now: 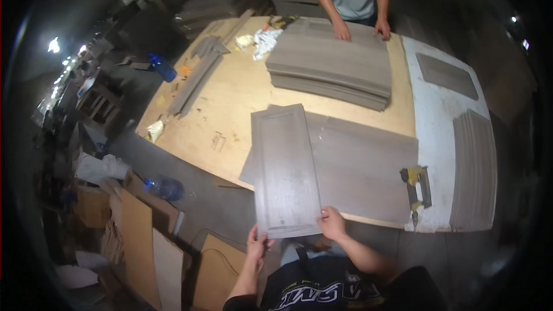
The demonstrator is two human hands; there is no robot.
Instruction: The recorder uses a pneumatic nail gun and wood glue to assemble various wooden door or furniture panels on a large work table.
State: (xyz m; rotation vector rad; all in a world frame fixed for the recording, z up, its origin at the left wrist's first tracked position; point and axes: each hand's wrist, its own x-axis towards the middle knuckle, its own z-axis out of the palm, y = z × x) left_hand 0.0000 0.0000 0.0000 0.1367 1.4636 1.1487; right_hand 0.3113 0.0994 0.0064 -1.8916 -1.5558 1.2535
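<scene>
A grey cabinet door panel (288,167) with a raised border is held between my two hands, its near end off the table's front edge. My left hand (258,245) grips its lower left corner, the thumb on the face. At the lower right edge my right hand (332,223) is closed on the same panel. Under and beyond it lie larger flat grey boards (368,164) on the wooden table (196,144). To the right of these boards, a yellow and black nail gun (417,187) rests near the front edge.
Across the table a co-worker's hands (342,30) touch a stack of grey panels (331,63). Grey strips (199,83) lie at left, more panels (475,167) at right on a white board (429,132). Cardboard sheets (137,245) and a blue water bottle (164,188) stand on the floor.
</scene>
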